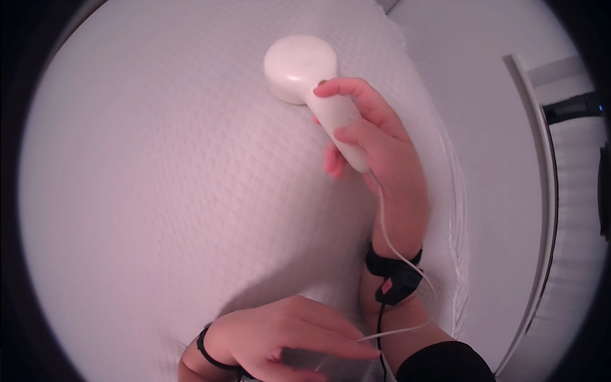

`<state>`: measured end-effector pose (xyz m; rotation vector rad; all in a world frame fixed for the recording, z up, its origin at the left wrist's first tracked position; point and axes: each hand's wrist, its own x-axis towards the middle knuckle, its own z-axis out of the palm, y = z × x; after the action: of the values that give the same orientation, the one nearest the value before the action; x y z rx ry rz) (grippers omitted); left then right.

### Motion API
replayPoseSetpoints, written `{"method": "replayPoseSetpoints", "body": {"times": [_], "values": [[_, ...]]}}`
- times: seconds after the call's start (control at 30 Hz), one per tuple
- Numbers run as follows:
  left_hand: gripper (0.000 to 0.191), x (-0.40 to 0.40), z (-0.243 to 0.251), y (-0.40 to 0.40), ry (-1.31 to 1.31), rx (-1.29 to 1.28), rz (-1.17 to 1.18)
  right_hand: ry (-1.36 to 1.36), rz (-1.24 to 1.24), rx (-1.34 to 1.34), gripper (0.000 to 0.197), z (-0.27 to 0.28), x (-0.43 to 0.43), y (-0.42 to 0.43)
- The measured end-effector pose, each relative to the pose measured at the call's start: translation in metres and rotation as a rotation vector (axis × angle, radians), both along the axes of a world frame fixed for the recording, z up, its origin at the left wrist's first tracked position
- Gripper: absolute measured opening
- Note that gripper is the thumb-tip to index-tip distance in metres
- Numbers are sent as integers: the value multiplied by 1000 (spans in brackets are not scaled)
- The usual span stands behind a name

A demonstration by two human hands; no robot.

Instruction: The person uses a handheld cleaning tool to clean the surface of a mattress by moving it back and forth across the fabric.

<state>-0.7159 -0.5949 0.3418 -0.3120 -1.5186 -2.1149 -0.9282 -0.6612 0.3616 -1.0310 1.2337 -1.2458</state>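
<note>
My right hand (382, 129) grips the handle of a white corded handheld appliance (300, 67), which has a round head like that of a fabric shaver. One fingertip rests near a small button at the neck. The head is over the white quilted bedding (215, 181); whether it touches cannot be told. A thin white cord (389, 234) leaves the handle's end and loops across my right forearm. Low in the view, my left hand (286, 334) has this cord running between its fingers, thumb held apart. Where the cord goes beyond that hand is mostly hidden.
Black bands with cables circle both wrists, one bearing a small black module (398, 284). The bedding's ruffled edge (458, 267) runs down the right side. Past it stands a pale board with a metal-like rim (544, 157), and a dark device (573, 109) with a blue light.
</note>
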Motion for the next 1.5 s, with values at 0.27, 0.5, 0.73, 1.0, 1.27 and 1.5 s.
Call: {"method": "replayPoseSetpoints", "body": {"times": [0.27, 0.5, 0.73, 1.0, 1.27, 1.5], "values": [[44, -8, 5, 4, -31, 63, 35, -96, -596, -173, 43, -10, -23, -7], [44, -6, 2, 2, -21, 49, 29, -123, 129, 30, 41, -8, -12, 0], [43, -8, 3, 2, -10, 66, 49, -175, -653, -212, 51, -14, -19, -9], [42, -8, 0, -1, -17, 48, 45, -208, -44, -10, 39, -10, 10, -8], [45, -10, -5, 4, -28, 61, 8, -169, -401, -113, 39, -17, 0, -5], [35, -5, 6, 3, -132, 150, 33, -65, -56, -85, 39, -19, 17, -5]]}}
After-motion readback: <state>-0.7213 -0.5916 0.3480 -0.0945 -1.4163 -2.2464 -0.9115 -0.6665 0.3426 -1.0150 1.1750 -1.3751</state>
